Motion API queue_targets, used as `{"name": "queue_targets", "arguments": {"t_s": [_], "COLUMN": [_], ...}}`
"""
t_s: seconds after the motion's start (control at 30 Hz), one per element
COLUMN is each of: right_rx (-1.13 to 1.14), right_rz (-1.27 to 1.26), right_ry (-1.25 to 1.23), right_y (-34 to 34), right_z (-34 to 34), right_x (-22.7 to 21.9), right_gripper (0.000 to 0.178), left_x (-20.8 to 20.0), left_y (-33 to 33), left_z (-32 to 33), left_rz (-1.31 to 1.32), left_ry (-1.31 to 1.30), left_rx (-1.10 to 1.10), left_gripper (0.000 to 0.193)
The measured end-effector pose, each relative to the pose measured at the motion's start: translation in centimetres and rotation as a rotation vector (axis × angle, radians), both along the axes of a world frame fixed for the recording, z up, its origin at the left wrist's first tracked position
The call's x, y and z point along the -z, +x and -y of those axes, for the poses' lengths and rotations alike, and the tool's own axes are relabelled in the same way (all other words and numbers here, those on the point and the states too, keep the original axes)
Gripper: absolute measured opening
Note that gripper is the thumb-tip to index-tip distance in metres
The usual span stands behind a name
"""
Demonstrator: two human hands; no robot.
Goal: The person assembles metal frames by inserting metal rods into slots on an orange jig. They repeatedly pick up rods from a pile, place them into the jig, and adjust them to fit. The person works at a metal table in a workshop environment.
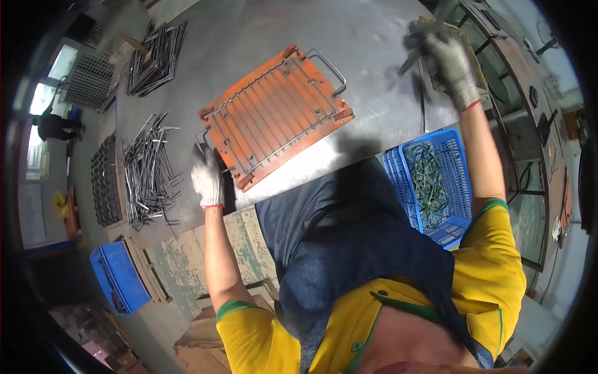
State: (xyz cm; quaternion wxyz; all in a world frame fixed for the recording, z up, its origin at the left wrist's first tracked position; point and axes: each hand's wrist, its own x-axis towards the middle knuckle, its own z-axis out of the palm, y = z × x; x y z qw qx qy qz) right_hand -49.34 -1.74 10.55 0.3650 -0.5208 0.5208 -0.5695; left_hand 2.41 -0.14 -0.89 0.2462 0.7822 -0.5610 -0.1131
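Observation:
An orange rectangular board point(274, 159) lies tilted on the metal table. On it sits a wire grid point(269, 103) of thin parallel rods in a bent-rod frame. A U-shaped rod handle point(341, 76) stands out from its right end; another, at the left end, is partly hidden by my left hand point(208, 177). That hand wears a pale glove with dark fingers, closed around the left handle. Over the table's far right side is my right hand point(450, 65), gloved and blurred by motion. Its fingers look closed on a dark, narrow thing whose kind I cannot make out.
Loose bent rods point(149, 171) lie piled at the table's left, with stacked rod frames point(157, 59) farther back. A blue basket point(462, 181) with green, string-like pieces stands by my right arm. A blue bin point(128, 274) is at the lower left. Dark shelving point(523, 112) lines the right.

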Motion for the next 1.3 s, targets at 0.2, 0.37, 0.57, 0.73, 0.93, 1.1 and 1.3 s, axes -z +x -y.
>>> {"name": "queue_targets", "arguments": {"t_s": [0.2, 0.37, 0.57, 0.73, 0.93, 1.1, 1.3], "right_rx": [-0.483, -0.770, -0.515, -0.520, -0.646, -0.709, -0.762], "right_rz": [0.013, -0.850, -0.942, -0.641, -0.540, -0.402, -0.276], "right_ry": [0.272, 0.188, -0.089, -0.133, -0.172, 0.200, 0.231], "right_y": [14.8, 17.9, 18.6, 18.8, 18.1, 18.1, 17.5], "right_z": [-4.6, -3.4, -4.3, -4.5, -3.9, -4.2, -4.1], "right_x": [1.5, 7.6, 7.0, 9.9, 10.3, 7.3, 9.2], "right_gripper": [0.031, 0.027, 0.037, 0.032, 0.021, 0.025, 0.028], "left_x": [-6.4, -12.1, -8.0, -7.7, -6.9, -7.4, -7.4], "left_y": [-5.6, -14.6, -15.4, -15.8, -14.6, -15.7, -16.2], "left_z": [-0.8, -4.0, -3.5, -3.7, -3.3, -4.0, -4.0], "left_rz": [0.016, -0.582, -0.939, -0.805, -1.074, -1.429, -1.337], "left_ry": [-0.317, 0.030, 0.103, 0.037, 0.110, 0.155, 0.136], "left_rx": [0.279, 0.687, 0.626, 0.671, 0.702, 0.563, 0.628], "left_gripper": [0.063, 0.041, 0.039, 0.037, 0.042, 0.039, 0.035]}}
